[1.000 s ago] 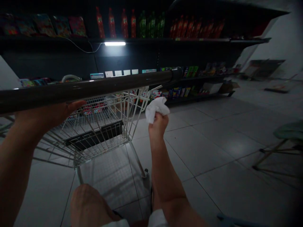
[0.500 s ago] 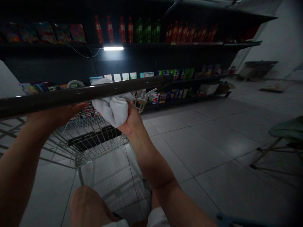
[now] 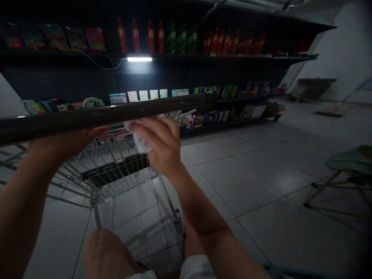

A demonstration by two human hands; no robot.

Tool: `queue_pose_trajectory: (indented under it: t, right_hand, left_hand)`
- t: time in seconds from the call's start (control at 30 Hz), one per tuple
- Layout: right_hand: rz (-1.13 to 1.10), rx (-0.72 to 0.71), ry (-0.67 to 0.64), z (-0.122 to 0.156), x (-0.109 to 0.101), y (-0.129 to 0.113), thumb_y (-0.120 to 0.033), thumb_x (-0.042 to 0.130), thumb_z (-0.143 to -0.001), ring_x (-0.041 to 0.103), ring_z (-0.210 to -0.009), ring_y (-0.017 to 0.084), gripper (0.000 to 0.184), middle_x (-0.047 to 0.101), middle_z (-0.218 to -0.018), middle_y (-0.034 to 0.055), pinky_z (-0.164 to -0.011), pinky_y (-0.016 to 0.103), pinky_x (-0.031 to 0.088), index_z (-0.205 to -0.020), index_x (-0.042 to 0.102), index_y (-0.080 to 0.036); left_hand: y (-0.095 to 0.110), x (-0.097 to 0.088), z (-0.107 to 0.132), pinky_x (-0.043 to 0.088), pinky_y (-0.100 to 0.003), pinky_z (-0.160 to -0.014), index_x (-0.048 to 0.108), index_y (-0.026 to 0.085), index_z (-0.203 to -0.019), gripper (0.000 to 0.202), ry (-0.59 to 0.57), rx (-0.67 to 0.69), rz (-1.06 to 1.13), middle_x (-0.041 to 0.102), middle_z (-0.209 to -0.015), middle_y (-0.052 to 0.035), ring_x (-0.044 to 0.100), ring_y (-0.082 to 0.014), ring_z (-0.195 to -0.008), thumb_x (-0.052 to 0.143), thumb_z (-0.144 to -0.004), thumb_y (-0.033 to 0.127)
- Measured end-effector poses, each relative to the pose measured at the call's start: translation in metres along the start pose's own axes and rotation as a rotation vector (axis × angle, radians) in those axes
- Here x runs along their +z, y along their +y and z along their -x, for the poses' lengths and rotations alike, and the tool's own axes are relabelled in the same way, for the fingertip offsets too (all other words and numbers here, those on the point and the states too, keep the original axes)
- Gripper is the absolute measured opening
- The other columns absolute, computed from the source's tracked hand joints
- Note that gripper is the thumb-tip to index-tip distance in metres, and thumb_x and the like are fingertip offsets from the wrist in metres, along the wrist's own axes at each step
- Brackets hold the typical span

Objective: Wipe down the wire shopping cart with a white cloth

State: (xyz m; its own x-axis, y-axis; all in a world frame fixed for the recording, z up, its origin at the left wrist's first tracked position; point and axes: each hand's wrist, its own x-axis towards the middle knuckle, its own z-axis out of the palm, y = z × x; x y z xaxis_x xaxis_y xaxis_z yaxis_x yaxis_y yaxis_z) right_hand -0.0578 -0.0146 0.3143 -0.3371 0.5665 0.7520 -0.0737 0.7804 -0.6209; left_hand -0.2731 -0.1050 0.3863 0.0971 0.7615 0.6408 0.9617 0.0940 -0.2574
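Observation:
A dark, glossy shopping cart handle (image 3: 122, 111) crosses the view from the left edge to a capped end right of centre. My left hand (image 3: 62, 145) grips the handle from below; one finger stretches along its underside, while the bar hides the others. Closed on a bunched white cloth (image 3: 141, 143), my right hand (image 3: 164, 145) is against the lower side of the handle, back of the hand towards me. Motion slightly blurs its fingers. Below hangs the cart's metal wire basket (image 3: 116, 182), with a black panel (image 3: 116, 170) across it.
Dark shelves (image 3: 162, 73) ahead carry red bottles (image 3: 150, 37), green bottles (image 3: 181, 38) and packets. A light tube (image 3: 139, 59) glows under one shelf. A folding stool (image 3: 348, 162) stands right on the tiled floor (image 3: 244, 178). My knee (image 3: 106, 248) is close beneath the cart.
My right hand has turned over, from palm up under the cloth to its back facing me, and covers more of the cloth. My left hand has barely moved.

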Motion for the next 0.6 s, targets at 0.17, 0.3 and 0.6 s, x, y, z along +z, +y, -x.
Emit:
queue_pose_trajectory:
  t: [0.17,0.3,0.6]
  right_hand:
    - [0.709,-0.081,0.373,-0.012,-0.033,0.098,-0.011,0.043,-0.089,0.043,-0.129,0.027,0.045,0.056,-0.133,0.0061,-0.114,0.054,0.032,-0.125,0.064,-0.027]
    - [0.722,-0.061,0.320,0.002,-0.008,0.153,-0.016,0.043,-0.093,0.049,-0.118,0.025,0.037,0.061,-0.127,0.0083,-0.110,0.050,0.038,-0.116,0.070,-0.026]
    - [0.732,-0.043,0.369,0.033,0.005,0.127,-0.005,0.044,-0.085,0.044,-0.118,0.024,0.049,0.057,-0.132,0.0076,-0.108,0.043,0.040,-0.125,0.065,-0.024]
  left_hand:
    - [-0.007,0.004,0.009,0.039,-0.050,-0.088,0.048,0.021,-0.131,0.059,-0.048,-0.010,-0.343,0.059,-0.096,-0.0128,0.056,-0.0393,-0.104,0.032,-0.090,0.061]
    - [-0.007,0.006,0.009,0.040,-0.053,-0.090,0.041,0.020,-0.139,0.068,-0.064,0.024,-0.327,0.058,-0.106,-0.0153,0.055,-0.0426,-0.109,0.023,-0.091,0.065]
    - [-0.005,0.005,0.011,0.044,-0.053,-0.078,0.038,0.022,-0.144,0.076,-0.088,-0.038,-0.413,0.057,-0.102,-0.0173,0.056,-0.0456,-0.104,0.017,-0.089,0.071]
